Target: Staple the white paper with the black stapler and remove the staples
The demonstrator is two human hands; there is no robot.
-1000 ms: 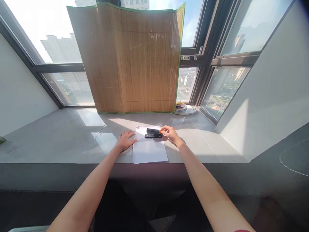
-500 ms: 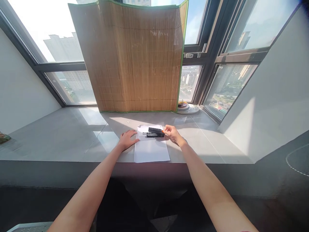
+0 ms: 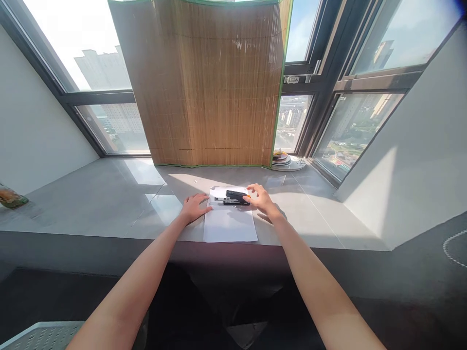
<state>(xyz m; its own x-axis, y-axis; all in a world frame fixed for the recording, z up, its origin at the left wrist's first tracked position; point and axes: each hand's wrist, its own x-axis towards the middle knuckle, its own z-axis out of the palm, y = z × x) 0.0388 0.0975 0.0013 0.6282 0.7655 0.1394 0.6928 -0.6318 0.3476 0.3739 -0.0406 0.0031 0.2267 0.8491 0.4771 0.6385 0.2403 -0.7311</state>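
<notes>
A black stapler [image 3: 236, 195] with an orange bit at its right end lies across the upper part of a stack of white paper [image 3: 229, 226]. Its upper arm is lifted from its base, and a silver strip sticks out to the left. My right hand [image 3: 260, 199] is at the stapler's right end, thumb against it and index finger raised apart from the thumb. At the paper's left edge, my left hand [image 3: 194, 207] rests flat with fingers stretched out, its thumb over the sheet.
The paper lies on a grey tiled window ledge [image 3: 91, 204]. Behind it hangs a bamboo blind [image 3: 219, 97]. Stacked plates [image 3: 288, 163] stand by the window corner. A colourful packet [image 3: 11, 197] lies far left, and a pale perforated basket [image 3: 51, 335] is below.
My right fingers have spread from a pinch on the stapler's orange end. The left hand stays at the paper's edge. The view has shifted slightly.
</notes>
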